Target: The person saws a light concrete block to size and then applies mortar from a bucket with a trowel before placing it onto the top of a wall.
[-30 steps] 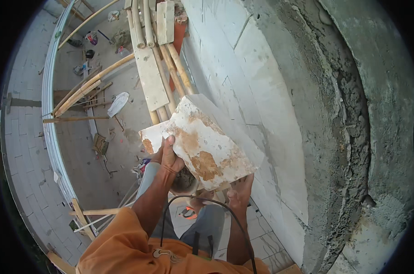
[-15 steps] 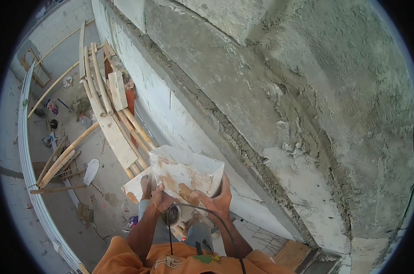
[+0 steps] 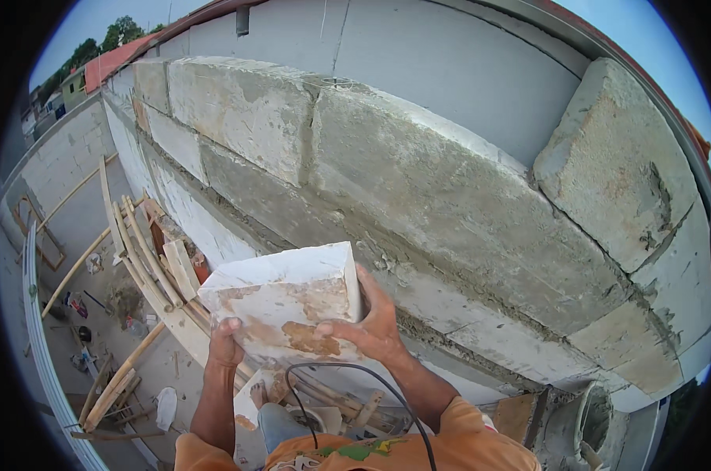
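A long block wall point(image 3: 442, 188) bends across the upper and right part of the view, grey with mortar smears and rough joints; lower down, stretches of it are paler. At its right end, 1 large block point(image 3: 618, 165) stands higher than the top edge beside it. Behind runs a smooth grey wall point(image 3: 450, 51) under a dark roof edge. At upper left are a red roof point(image 3: 120, 59), green trees point(image 3: 122, 31) and pale blue sky point(image 3: 65, 35). Below, a dusty concrete floor point(image 3: 147, 361) carries scattered litter and a white sack point(image 3: 166, 408). Bamboo poles point(image 3: 147, 255) and planks point(image 3: 187, 334) form a raised walkway. White rails point(image 3: 37, 330) line the left, near a pale block wall point(image 3: 65, 161). Soft daylight covers everything.
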Tool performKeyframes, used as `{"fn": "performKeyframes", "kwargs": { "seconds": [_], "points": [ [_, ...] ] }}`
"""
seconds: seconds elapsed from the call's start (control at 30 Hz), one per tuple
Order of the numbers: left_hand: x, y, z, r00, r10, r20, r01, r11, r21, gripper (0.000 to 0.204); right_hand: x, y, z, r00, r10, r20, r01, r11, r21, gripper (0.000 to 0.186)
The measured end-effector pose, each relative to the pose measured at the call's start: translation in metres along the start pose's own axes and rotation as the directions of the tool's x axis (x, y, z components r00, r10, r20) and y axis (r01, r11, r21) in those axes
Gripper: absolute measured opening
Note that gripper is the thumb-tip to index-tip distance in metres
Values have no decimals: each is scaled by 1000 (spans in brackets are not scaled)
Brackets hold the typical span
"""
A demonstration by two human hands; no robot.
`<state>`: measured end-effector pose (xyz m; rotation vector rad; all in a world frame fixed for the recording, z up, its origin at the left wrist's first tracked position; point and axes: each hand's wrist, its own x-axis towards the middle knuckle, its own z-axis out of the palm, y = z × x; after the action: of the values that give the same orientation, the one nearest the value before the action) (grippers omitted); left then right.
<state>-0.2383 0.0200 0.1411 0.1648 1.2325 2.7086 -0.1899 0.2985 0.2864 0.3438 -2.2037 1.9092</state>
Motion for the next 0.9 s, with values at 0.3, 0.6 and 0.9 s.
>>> {"fn": "performKeyframes", "kwargs": {
  "seconds": [0.3, 0.6, 0.9],
  "points": [
    [60, 158, 189, 931, 227, 287, -224, 974, -43, 76, 50, -186, -52, 910, -396, -124, 373, 911, -178, 110],
    [147, 228, 308, 830, 245, 501, -301, 953, 34, 66, 81, -253, -100, 790, -543, -286, 505, 840, -200, 91],
    [193, 212, 349, 805, 326, 495, -400, 915, 48, 80, 96, -256, -121, 685, -642, -344, 452, 746, -489, 94]
  ]
}}
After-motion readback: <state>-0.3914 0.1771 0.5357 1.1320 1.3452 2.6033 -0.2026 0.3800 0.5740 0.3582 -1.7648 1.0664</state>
